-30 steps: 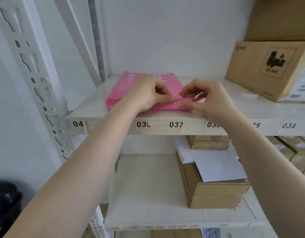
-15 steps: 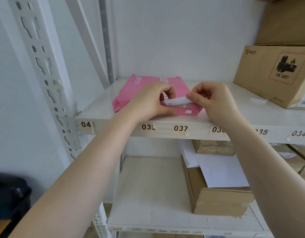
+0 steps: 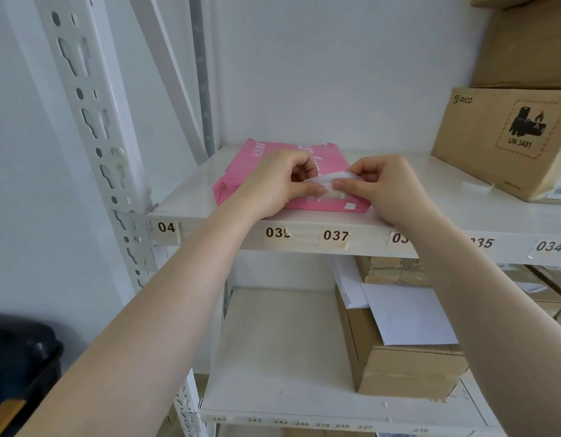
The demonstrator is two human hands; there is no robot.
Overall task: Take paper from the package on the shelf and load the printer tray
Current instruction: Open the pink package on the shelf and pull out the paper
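Observation:
A flat pink paper package with white lettering lies on the white shelf, near its front edge. My left hand rests on the package's near end with its fingers pinched at the white flap. My right hand pinches the same flap from the right and holds it lifted off the pink wrapper. A small white sticker patch shows on the pink surface below the flap. No printer is in view.
A brown Pico carton with a battery warning mark stands at the shelf's right, another carton above it. The lower shelf holds a cardboard box with white sheets on top. A perforated white upright stands left; a dark object sits bottom left.
The white flap has been peeled up from the pink package, and both hands now pinch it closer together. The camera has moved slightly nearer and leftward.

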